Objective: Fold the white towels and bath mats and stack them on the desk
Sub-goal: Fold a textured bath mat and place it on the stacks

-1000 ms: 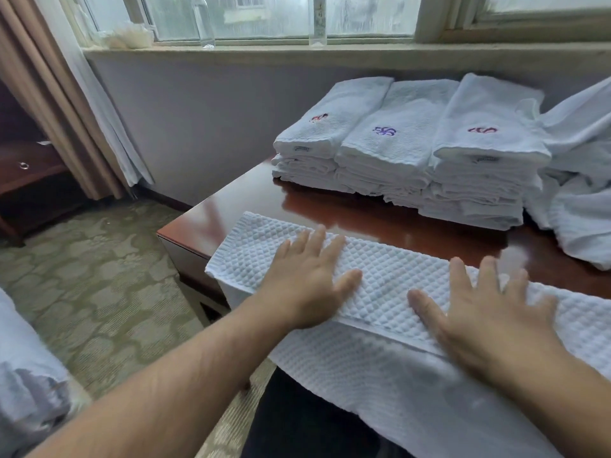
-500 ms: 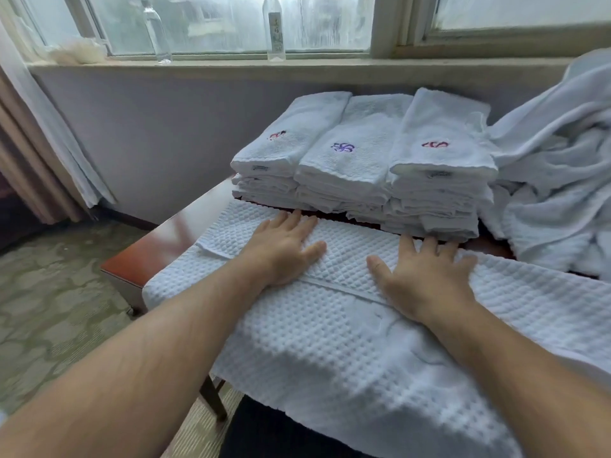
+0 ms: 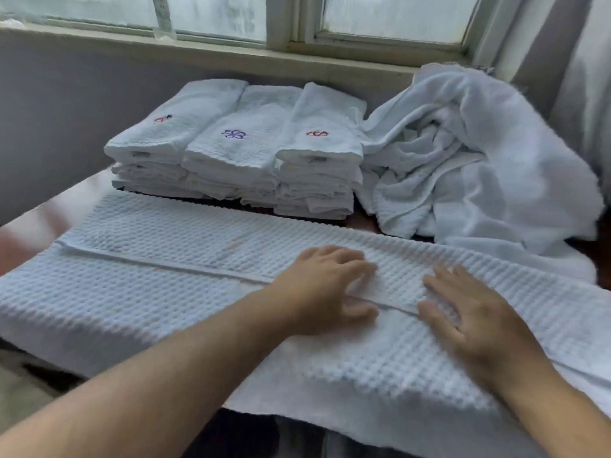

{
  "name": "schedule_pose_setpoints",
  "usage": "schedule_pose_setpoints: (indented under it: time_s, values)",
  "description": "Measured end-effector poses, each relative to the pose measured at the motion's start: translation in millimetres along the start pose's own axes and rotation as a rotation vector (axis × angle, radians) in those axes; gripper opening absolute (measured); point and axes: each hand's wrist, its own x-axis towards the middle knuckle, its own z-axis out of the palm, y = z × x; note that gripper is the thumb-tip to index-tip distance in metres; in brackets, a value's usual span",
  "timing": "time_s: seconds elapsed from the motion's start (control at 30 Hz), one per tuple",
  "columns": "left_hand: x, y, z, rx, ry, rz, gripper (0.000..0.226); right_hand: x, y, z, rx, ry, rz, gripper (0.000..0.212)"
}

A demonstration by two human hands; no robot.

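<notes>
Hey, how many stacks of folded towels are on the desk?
3, side by side behind the bath mat: left stack, middle stack with the purple mark, right stack beside the crumpled pile. That pile may hide more.

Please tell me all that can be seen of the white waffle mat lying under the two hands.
The bath mat is white cloth with a waffle grid. It lies flat across the desk, its far part folded toward the person so a hemmed edge runs along the middle; the near part hangs over the desk's front. The left hand and right hand rest flat on that edge.
</notes>
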Motion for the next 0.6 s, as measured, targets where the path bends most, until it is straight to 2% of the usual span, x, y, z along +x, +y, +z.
schedule_pose_setpoints:
  time_s: [0.07,0.13,0.23,0.33,0.43,0.53,0.6]
  values:
    - [24.0,31.1,10.6,-0.002,0.009,0.039,0.072,-16.4,27.0,-8.6,-0.076,-0.015,0.084,0.071]
    - [42.5,52.2,21.3,0.016,0.016,0.067,0.066,-27.5,52.1,-13.4,-0.1,-0.013,0.223,0.068]
    - [51.4,61.5,32.4,-0.003,0.086,0.087,0.048,-41.9,88.9,-19.6,-0.048,0.133,0.454,0.067]
    - [46.1,61.8,34.7,-0.03,0.225,0.212,0.03,-45.0,111.9,-27.7,-0.006,0.244,0.636,0.066]
    - [44.1,64.8,35.3,-0.006,0.291,0.284,0.019,-38.2,111.6,-27.4,0.0,0.254,0.629,0.063]
    - [43.5,64.7,34.0,0.007,0.323,0.279,0.02,-40.3,104.1,-22.2,-0.118,0.41,0.582,0.051]
    - [42.4,64.7,34.2,-0.003,0.33,0.29,0.022,-43.0,105.7,-22.7,-0.072,0.467,0.585,0.043]
